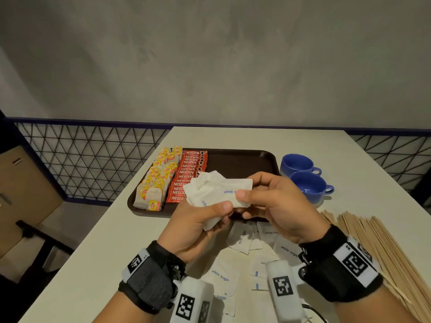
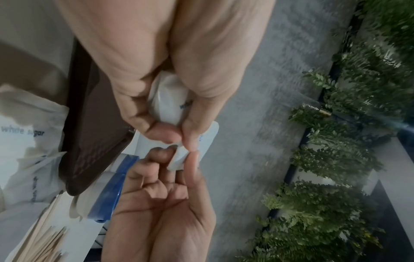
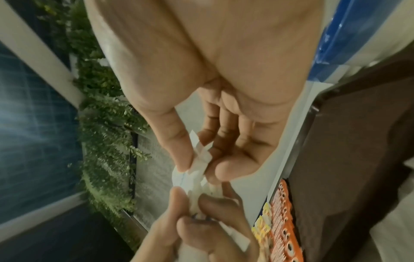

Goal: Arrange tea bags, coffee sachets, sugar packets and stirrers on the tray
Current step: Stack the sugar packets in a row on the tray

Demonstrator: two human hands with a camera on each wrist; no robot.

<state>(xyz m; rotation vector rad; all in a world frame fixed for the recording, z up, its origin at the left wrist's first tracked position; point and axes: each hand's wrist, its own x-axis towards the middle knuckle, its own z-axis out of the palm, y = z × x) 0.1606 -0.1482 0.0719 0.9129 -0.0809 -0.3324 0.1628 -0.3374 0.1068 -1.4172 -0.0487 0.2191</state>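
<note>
Both hands hold a bunch of white sugar packets (image 1: 215, 190) in the air above the near edge of the brown tray (image 1: 242, 163). My left hand (image 1: 210, 213) grips the bunch from below, and my right hand (image 1: 245, 199) pinches its right end between thumb and fingers. The left wrist view has the same sugar packets (image 2: 167, 104) in the left hand (image 2: 177, 131); the right wrist view has the packets (image 3: 197, 170) in the right hand (image 3: 197, 159). Yellow tea bags (image 1: 158, 178) and red coffee sachets (image 1: 189, 176) fill the tray's left part. Loose sugar packets (image 1: 242, 259) lie on the table under my wrists. Wooden stirrers (image 1: 373, 248) lie at the right.
Two blue cups (image 1: 303, 176) stand right of the tray. The tray's right half is bare. The white table (image 1: 98, 252) ends at the left beside a black wire fence (image 1: 81, 159); a cardboard box (image 1: 21, 190) and a dark chair sit on the floor there.
</note>
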